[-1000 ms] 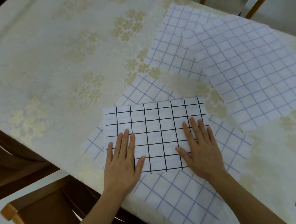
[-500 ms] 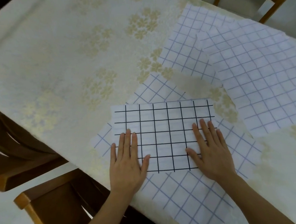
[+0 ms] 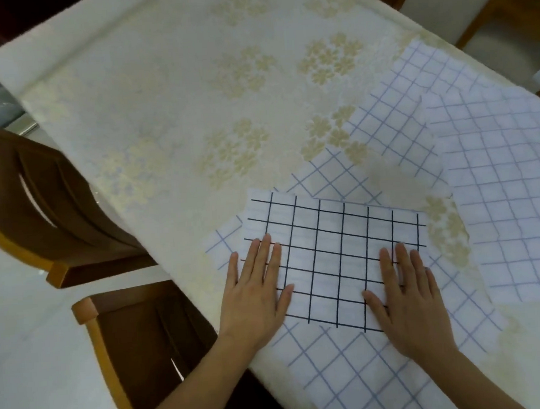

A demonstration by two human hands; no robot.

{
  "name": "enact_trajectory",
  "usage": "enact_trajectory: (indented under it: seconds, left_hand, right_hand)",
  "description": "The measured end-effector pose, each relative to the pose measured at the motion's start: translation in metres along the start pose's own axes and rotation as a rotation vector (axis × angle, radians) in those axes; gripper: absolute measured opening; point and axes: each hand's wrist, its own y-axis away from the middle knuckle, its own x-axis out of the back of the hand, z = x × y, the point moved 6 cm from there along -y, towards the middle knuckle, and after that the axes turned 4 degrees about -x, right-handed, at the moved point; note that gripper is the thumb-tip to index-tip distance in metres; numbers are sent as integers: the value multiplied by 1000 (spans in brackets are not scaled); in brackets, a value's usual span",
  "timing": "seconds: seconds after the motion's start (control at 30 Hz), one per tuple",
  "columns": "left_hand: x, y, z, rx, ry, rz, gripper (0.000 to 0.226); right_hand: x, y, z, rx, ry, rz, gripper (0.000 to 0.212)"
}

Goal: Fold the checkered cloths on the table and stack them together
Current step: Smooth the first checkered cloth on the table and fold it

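So both hands are flat on a folded white cloth with a bold black grid (image 3: pixel 335 257), sitting in the lower middle of the frame. The left hand (image 3: pixel 255 297) is pressed on its lower left part, fingers straight and close together, thumb stuck out to the side, not gripping anything. The right hand (image 3: pixel 407 297) does the same on the lower right part, fingers straight and a little spread, palm down, thumb pointing inward across the cloth. Nothing is pinched or curled around, just flat palms on fabric.

That black-grid cloth lies on top of a bigger unfolded white cloth with thin blue checks (image 3: pixel 351 370), which pokes out on all sides of it and hangs over the near table edge at the bottom of the frame. Toward the right of the frame there's another white cloth with blue checks (image 3: pixel 508 196), spread flat, and it overlaps a third blue-checked cloth (image 3: pixel 396 117) lying above it, upper right.

All of this is on a table with a cream tablecloth with pale gold flower clusters (image 3: pixel 173 93). Two brown wooden chairs show at the left: one chair back (image 3: pixel 50 198) in the middle left, another (image 3: pixel 138 345) in the lower left, tucked near the table edge.
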Motion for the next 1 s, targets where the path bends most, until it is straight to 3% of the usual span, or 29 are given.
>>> enact_trajectory:
  seconds: [0.27,0.43,0.7,1.0]
  left_hand:
    - [29,28,-31,301,76,135,55]
    - [36,30,-41,434,90,180,45]
    - [35,21,-48,545,106,253,40]
    - [31,14,-51,591,87,247,37]
  right_hand:
    - [39,-74,-107,785,74,40,53]
    - [39,-106,-192,1169,96,72,51]
    - [24,-141,-251,1345,111,-17,33]
    - [25,-150,-266,1378,194,-164,29]
